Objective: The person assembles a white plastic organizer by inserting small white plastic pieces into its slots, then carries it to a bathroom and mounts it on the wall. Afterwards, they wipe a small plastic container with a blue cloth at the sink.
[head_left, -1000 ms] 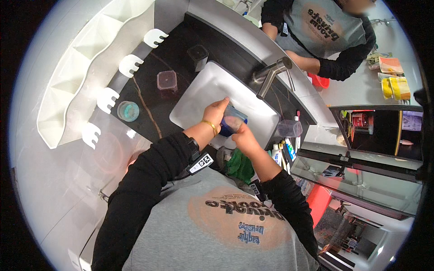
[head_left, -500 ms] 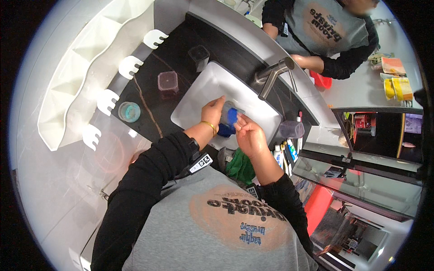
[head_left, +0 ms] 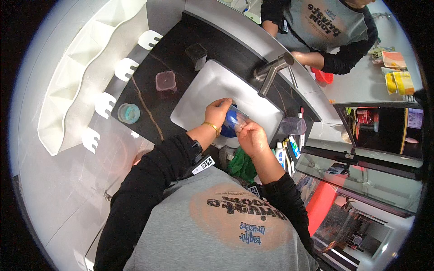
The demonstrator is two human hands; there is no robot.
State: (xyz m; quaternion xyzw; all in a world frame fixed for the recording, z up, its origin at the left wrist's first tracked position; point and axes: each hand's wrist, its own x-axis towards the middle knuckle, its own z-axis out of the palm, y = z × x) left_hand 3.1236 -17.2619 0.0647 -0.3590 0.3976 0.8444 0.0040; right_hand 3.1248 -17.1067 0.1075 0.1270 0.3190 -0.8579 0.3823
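Over the white sink [head_left: 197,88] I hold a clear plastic container [head_left: 240,117] between both hands. My left hand [head_left: 217,114] is closed round its left side, thumb on top. The bent fingers of my right hand [head_left: 253,138] grip its right end. Something blue [head_left: 231,123] shows through and below the clear wall; whether it is inside or behind I cannot tell, and its kind is unclear. A brushed metal faucet [head_left: 273,74] reaches over the sink's far right side.
On the black countertop [head_left: 169,43] stand a dark clear tub [head_left: 196,55], a pinkish tub [head_left: 166,82] and a round jar with turquoise contents [head_left: 129,113]. At right are a clear cup [head_left: 293,126] and several tubes [head_left: 281,156]. A white rack [head_left: 68,97] lines the left wall. A mirror [head_left: 312,27] reflects me.
The clear container has tilted and shows more of its side between my hands. Both hands stay over the sink, with the right fingers now closer round its end.
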